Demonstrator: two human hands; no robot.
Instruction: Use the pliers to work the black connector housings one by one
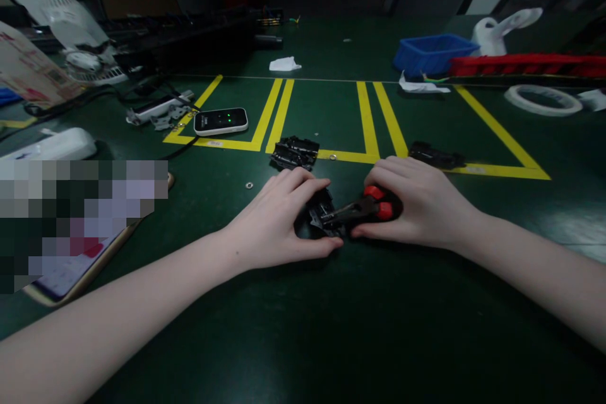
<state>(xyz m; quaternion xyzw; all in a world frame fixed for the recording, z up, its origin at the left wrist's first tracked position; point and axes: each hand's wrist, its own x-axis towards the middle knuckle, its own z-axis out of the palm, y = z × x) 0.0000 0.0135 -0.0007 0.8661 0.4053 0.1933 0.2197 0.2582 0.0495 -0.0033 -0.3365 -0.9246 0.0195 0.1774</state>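
My left hand [277, 221] curls thumb and fingers around a small black plastic part [322, 205] on the green tabletop. My right hand [423, 202] is wrapped about red-handled pliers [362, 208], with the red grips partly covered by my palm. The jaws point left and meet the black part; whether they bite on it or only touch it I cannot tell. Just beyond my left hand lies a cluster of similar black parts [294, 153]. Another black piece [435, 155] rests past my right hand.
Yellow tape [364, 156] marks boxes on the table [303, 334]. A small metal ring [249, 185] sits left of the cluster. Farther out are a device with green lights [221, 121], a blue basket [433, 55] and a tape roll [543, 101]. A phone [89, 265] lies at left.
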